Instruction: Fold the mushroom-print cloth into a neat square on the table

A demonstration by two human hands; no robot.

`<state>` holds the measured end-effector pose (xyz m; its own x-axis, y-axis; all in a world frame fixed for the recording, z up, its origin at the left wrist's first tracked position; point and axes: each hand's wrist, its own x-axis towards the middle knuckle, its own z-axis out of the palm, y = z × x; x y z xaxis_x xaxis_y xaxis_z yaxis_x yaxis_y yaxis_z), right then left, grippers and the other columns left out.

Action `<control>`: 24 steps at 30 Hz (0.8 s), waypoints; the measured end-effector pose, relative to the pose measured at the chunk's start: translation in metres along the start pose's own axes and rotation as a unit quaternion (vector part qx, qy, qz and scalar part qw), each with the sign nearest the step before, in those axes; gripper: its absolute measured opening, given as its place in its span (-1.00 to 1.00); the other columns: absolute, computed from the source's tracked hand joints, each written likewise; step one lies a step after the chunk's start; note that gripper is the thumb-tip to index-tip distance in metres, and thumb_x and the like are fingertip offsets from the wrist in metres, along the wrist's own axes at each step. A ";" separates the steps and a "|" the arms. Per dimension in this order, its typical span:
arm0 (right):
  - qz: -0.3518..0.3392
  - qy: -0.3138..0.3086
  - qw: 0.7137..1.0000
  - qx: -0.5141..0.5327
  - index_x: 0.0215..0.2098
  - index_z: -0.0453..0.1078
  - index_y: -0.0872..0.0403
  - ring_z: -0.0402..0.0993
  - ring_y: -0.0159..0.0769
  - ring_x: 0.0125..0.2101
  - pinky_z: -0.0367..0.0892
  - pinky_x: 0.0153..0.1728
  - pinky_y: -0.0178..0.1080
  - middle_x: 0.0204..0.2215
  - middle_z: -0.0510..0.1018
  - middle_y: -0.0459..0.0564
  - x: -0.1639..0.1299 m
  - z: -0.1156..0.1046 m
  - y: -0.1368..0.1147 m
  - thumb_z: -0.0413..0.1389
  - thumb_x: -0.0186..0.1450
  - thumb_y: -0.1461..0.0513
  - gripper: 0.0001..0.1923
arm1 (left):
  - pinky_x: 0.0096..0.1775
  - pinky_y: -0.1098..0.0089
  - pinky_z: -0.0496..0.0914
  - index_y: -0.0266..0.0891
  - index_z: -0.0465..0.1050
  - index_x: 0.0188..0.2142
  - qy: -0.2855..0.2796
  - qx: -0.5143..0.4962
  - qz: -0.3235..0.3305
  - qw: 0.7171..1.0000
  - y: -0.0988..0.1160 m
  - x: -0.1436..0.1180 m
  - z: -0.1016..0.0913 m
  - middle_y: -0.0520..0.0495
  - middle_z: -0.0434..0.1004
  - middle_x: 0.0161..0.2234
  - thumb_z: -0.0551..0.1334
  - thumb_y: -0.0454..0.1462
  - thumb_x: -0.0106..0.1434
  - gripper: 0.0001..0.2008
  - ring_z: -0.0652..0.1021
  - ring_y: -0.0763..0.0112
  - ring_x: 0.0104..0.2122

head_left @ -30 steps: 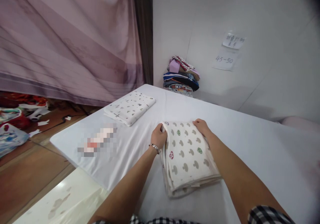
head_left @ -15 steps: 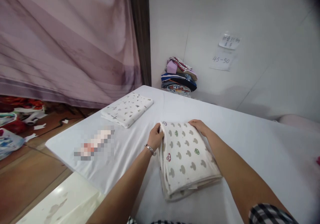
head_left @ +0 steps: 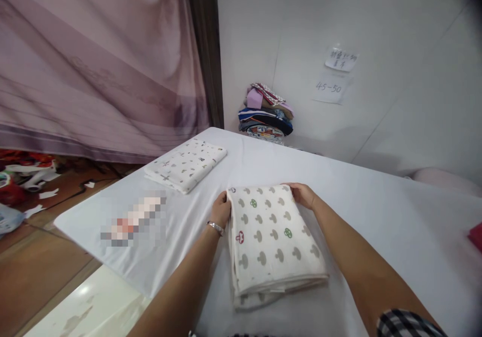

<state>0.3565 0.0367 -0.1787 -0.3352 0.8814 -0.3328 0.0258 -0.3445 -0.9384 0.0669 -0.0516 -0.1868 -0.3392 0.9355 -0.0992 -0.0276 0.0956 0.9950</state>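
A folded white cloth (head_left: 274, 236) with grey, green and red mushroom prints lies on the white-covered table (head_left: 376, 216) in front of me. My left hand (head_left: 221, 209) grips its far left corner, with the fingers closed around the edge. At the far right corner, my right hand (head_left: 301, 195) pinches the cloth, its fingertips partly hidden behind it. The cloth is in several layers, whose edges show at the near side. Farther off to the left lies a second folded white cloth (head_left: 186, 165) with small scattered prints.
A pixelated patch (head_left: 133, 220) covers something on the table's left side. A stack of folded fabrics (head_left: 265, 113) stands by the wall beyond the far edge. Two paper notes hang on the wall. A pink curtain (head_left: 101, 66) hangs at left, above floor clutter.
The mushroom-print cloth now lies squarer, with its top spread flatter and its right corner drawn out. Both hands keep hold of the far corners. The view has shifted slightly.
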 end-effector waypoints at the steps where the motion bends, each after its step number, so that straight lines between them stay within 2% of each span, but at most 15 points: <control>1: -0.007 -0.017 1.000 0.020 -0.23 0.49 0.08 0.44 -0.26 -0.30 0.30 -0.26 -0.27 -0.29 0.57 0.00 -0.003 -0.001 0.001 0.03 0.03 0.21 -0.64 | -0.28 0.37 0.37 -0.23 0.47 -0.26 0.002 -0.004 -0.016 1.000 -0.004 0.002 -0.002 0.02 0.54 -0.43 0.19 -0.31 -0.09 -0.67 0.51 0.33 -0.37; 3: -0.017 -0.040 0.998 0.039 -0.21 0.48 0.07 0.44 -0.29 -0.32 0.30 -0.25 -0.28 -0.30 0.57 -0.03 -0.008 -0.002 0.002 0.05 -0.01 0.27 -0.62 | -0.29 0.35 0.39 -0.23 0.47 -0.28 -0.002 -0.013 -0.030 0.999 -0.011 0.005 -0.004 0.02 0.54 -0.47 0.21 -0.30 -0.10 -0.69 0.52 0.32 -0.40; 5: -0.019 -0.036 0.998 0.051 -0.21 0.47 0.05 0.45 -0.32 -0.34 0.29 -0.24 -0.29 -0.31 0.57 -0.05 -0.010 -0.002 0.002 0.08 -0.02 0.30 -0.62 | -0.29 0.33 0.40 -0.22 0.48 -0.28 -0.005 -0.020 -0.027 0.999 -0.014 0.008 -0.005 0.01 0.55 -0.48 0.24 -0.28 -0.10 -0.69 0.53 0.31 -0.42; 8: -0.018 -0.038 0.996 0.085 -0.19 0.46 0.04 0.45 -0.34 -0.34 0.30 -0.23 -0.28 -0.31 0.57 -0.08 -0.009 -0.001 0.002 0.13 -0.05 0.34 -0.59 | -0.28 0.32 0.41 -0.22 0.48 -0.30 -0.010 -0.022 -0.026 0.999 -0.014 0.009 -0.005 0.01 0.56 -0.48 0.27 -0.24 -0.12 -0.69 0.53 0.30 -0.42; 11: -0.022 -0.068 0.991 0.116 -0.19 0.44 0.03 0.46 -0.34 -0.35 0.30 -0.24 -0.27 -0.33 0.57 -0.10 -0.004 0.001 0.002 0.14 -0.08 0.36 -0.56 | -0.27 0.31 0.40 -0.21 0.48 -0.30 -0.017 -0.022 -0.035 0.999 -0.012 0.010 -0.005 0.02 0.56 -0.47 0.26 -0.24 -0.11 -0.69 0.53 0.31 -0.42; 17: -0.049 -0.115 0.980 0.157 -0.41 0.38 0.07 0.42 -0.38 -0.52 0.30 -0.42 -0.32 -0.56 0.50 -0.16 0.003 0.002 0.007 0.11 -0.16 0.37 -0.71 | -0.30 0.31 0.40 -0.22 0.46 -0.29 -0.031 -0.045 -0.043 0.998 -0.010 0.008 -0.004 0.01 0.56 -0.46 0.25 -0.26 -0.13 -0.67 0.52 0.33 -0.48; 24: -0.074 -0.075 0.983 0.153 -0.53 0.29 0.07 0.34 -0.44 -0.62 0.23 -0.54 -0.39 -0.65 0.43 -0.22 0.003 0.003 0.012 0.12 -0.19 0.40 -0.77 | -0.39 0.37 0.37 -0.20 0.45 -0.30 -0.008 -0.061 -0.073 0.995 -0.009 0.008 -0.004 0.06 0.50 -0.55 0.27 -0.25 -0.16 -0.67 0.49 0.37 -0.53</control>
<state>0.3531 0.0337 -0.1909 -0.4504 0.8792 -0.1553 -0.3108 -0.3175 -0.8959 0.0612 -0.0463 -0.1966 -0.3088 0.9196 -0.2427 -0.1893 0.1907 0.9632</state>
